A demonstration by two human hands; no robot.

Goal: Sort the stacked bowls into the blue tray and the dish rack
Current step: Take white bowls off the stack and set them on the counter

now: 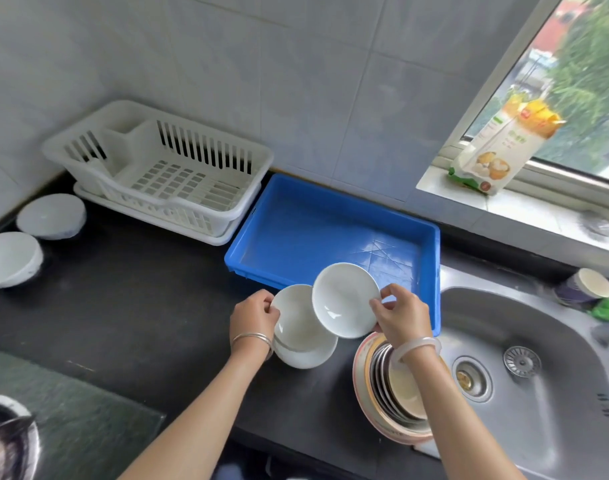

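A small white dish [344, 299] is tilted up on edge, its hollow facing the camera, pinched at its right rim by the right hand [401, 315]. It hangs over the near edge of the blue tray [296, 216], which lies straight ahead of that hand and is bare inside. Just left of it, overlapping its lower edge, sits a short stack of white bowls [301, 336] on the black table [123, 306], steadied at the left rim by the left hand [254, 315], whose fingers curl onto the top bowl. The right hand is clearly nearer the tray; the white dish rack [164, 168] stands farther off, up and to the left, nearer the left hand. Under the right wrist a pile of plates [386, 393] leans beside the sink [555, 375]. Two upturned bowls [52, 216] rest at the far left.
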